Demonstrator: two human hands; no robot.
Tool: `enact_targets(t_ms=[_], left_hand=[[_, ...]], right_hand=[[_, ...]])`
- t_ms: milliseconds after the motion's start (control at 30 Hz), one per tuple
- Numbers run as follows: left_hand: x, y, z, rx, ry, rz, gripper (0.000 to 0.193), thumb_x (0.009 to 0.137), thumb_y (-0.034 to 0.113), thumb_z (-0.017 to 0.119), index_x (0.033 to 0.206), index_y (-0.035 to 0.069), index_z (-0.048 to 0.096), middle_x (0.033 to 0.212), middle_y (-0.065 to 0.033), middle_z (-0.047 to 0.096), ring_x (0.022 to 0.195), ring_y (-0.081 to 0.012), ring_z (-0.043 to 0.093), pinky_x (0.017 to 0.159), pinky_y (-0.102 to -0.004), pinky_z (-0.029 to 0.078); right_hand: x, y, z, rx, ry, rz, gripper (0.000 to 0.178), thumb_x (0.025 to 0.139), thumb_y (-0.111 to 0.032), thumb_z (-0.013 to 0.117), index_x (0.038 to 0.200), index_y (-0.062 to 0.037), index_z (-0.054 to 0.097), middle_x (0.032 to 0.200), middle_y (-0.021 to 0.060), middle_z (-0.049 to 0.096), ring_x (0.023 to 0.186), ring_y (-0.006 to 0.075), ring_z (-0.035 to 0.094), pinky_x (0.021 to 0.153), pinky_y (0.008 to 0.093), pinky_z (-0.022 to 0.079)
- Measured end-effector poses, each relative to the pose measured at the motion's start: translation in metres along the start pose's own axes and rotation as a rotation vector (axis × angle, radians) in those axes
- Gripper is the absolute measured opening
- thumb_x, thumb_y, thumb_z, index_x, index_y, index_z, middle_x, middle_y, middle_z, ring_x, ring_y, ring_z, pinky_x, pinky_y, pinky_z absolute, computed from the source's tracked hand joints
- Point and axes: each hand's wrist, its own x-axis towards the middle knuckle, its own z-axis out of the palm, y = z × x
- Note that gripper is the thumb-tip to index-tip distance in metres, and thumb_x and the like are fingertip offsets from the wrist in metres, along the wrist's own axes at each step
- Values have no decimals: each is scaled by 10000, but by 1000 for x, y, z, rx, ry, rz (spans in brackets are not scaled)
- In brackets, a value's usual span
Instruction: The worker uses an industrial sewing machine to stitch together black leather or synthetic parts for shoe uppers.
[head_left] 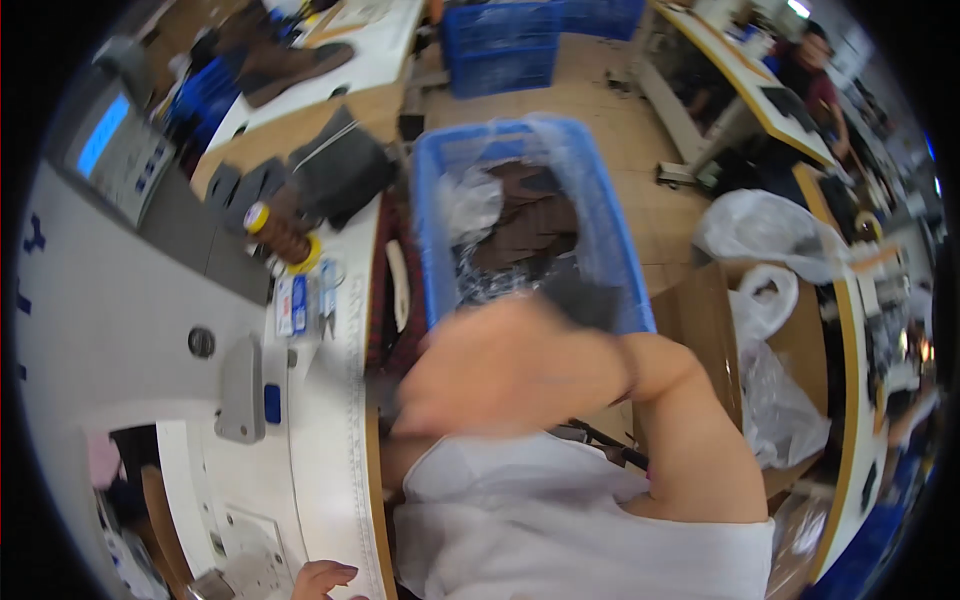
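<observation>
My right hand point(505, 365) is smeared by motion as it reaches across in front of my body, over the near end of a blue bin point(432, 250). Its fingers are too blurred to show their pose or a grip. A dark, blurred patch point(580, 298) lies just beyond the wrist; whether the hand touches it is unclear. Inside the bin are dark brown cut pieces point(530, 230) and clear plastic. At the bottom edge, my left hand point(322, 578) is mostly cut off. Its visible fingers are stretched over the white sewing machine table point(325, 480), with nothing seen in them.
A large white sewing machine point(130, 320) stands at the left. On its table are a brown thread spool point(280, 235), a small blue-and-white box point(292, 305) and stacked dark grey pieces point(340, 165). To the right is a cardboard box point(700, 330) with plastic bags. A person point(815, 85) sits far right.
</observation>
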Motion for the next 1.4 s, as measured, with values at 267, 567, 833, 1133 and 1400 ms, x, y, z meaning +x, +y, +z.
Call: enact_targets(t_ms=[267, 567, 833, 1133, 1400], left_hand=[[-45, 9, -36, 367, 171, -157, 383, 805, 294, 604, 735, -81, 570, 694, -161, 593, 605, -274, 537, 560, -343, 417], [-149, 12, -75, 333, 290, 45, 589, 924, 430, 294, 661, -28, 555, 547, -147, 540, 445, -286, 510, 401, -353, 368], [-140, 7, -63, 495, 427, -146, 387, 915, 196, 446, 655, -85, 505, 639, -187, 506, 573, -285, 462, 540, -394, 358], [-136, -24, -61, 224, 807, -48, 453, 969, 332, 318, 1056, -63, 521, 970, -181, 555, 889, -314, 521, 822, -372, 418], [-125, -22, -62, 610, 717, -420, 405, 966, 238, 349, 830, -53, 596, 780, -242, 602, 647, -360, 527, 630, -416, 427]], right_hand=[[81, -137, 96, 603, -136, -577, 290, 781, -327, 596, 639, -75, 616, 594, 140, 585, 578, 296, 589, 515, 385, 443], [123, -211, 128, 1174, -271, -968, 310, 861, -279, 586, 755, 12, 607, 699, 188, 578, 667, 338, 539, 602, 390, 410], [141, -221, 186, 511, 511, -862, 214, 689, -326, 647, 600, -133, 622, 755, 62, 560, 839, 324, 481, 667, 457, 366], [113, -228, 212, 928, 397, -656, 157, 709, -136, 596, 610, -13, 598, 746, 106, 562, 702, 255, 593, 560, 331, 479], [125, -218, 207, 729, 265, -678, 216, 702, -173, 591, 554, -19, 556, 703, 109, 561, 703, 261, 588, 577, 343, 467]])
